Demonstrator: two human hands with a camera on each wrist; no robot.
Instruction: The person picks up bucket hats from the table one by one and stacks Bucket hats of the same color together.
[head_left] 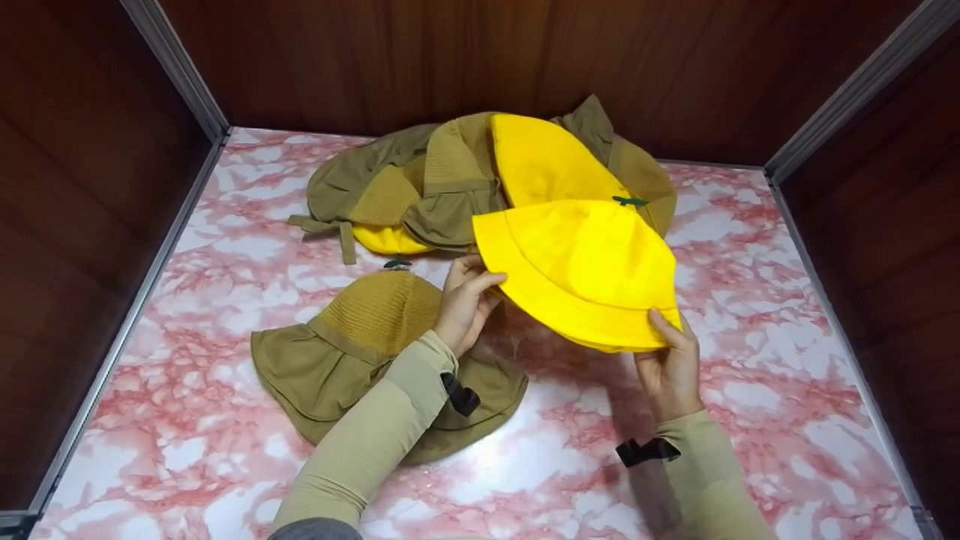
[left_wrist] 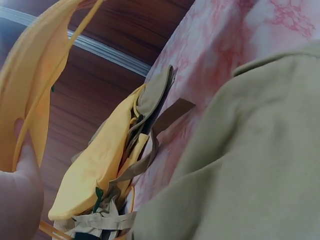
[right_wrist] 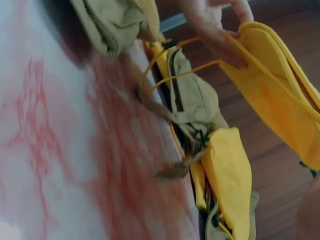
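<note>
The left hand (head_left: pixel 466 304) reaches forward and inward, its forearm crossing over an olive sun hat (head_left: pixel 360 315), and pinches the brim of a yellow bucket hat (head_left: pixel 592 262) with the thumb on top and fingers beneath. The right hand (head_left: pixel 671 367) comes up from the near right and grips the opposite end of that brim, thumb laid over the fabric. Between them the yellow bucket hat hangs above the tabletop (head_left: pixel 765 360), tilted, its crown toward the back.

Right of the right hand, pink-and-white marbled surface runs out to the dark wood-grain right panel (head_left: pixel 892 195). At the far side a hat pile (head_left: pixel 457 202) lies close to the back panel (head_left: pixel 480 52); in the head view the held crown overlaps a second yellow hat (head_left: pixel 555 161) there.

The held hat is smooth cloth with a seam where crown meets brim, and a green sprout ornament (head_left: pixel 628 200) tops it. The right wrist view shows a thin yellow cord (right_wrist: pixel 187 74) looping down near the left hand. The olive sun hat has a ribbed, mustard-toned crown and a broad, gathered brim — crown up, spread across the marbling.
</note>
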